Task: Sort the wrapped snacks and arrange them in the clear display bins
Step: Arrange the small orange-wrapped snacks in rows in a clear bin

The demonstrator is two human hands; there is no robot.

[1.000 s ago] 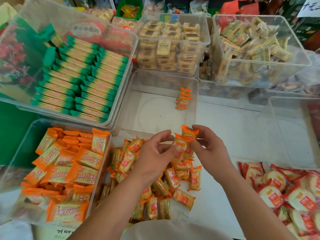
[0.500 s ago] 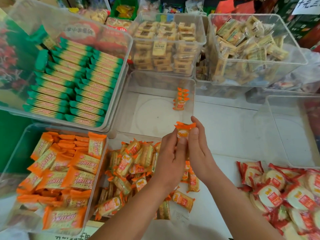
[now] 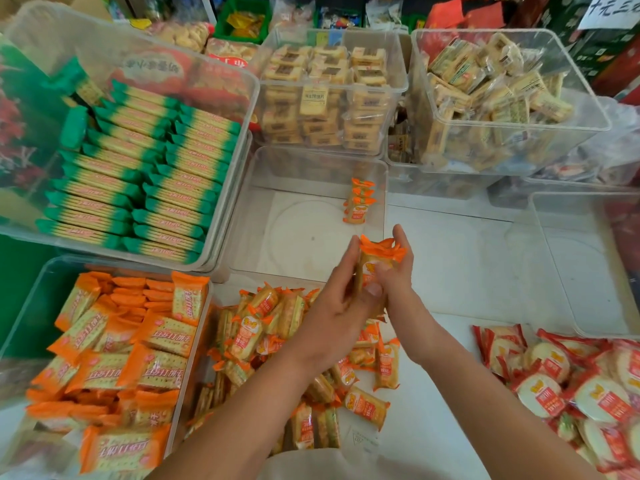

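Observation:
A small stack of orange-wrapped snacks (image 3: 375, 259) is pressed between my left hand (image 3: 337, 306) and my right hand (image 3: 398, 275), just in front of the near wall of the clear middle bin (image 3: 249, 216). Both hands curl round the stack from either side. Inside that bin, a short row of the same orange snacks (image 3: 360, 202) stands against its right wall. A loose pile of orange snacks (image 3: 263, 334) lies on the white table under my forearms.
A bin of green packs (image 3: 145, 174) sits at the left, a bin of larger orange packs (image 3: 114, 358) at lower left. Two bins of beige packs (image 3: 329, 91) (image 3: 491, 98) stand behind. Red-wrapped round snacks (image 3: 571, 386) lie at lower right beside a clear bin (image 3: 571, 265).
My hands have closed together on the orange snacks, squared them into a stack, and lifted it forward toward the middle bin.

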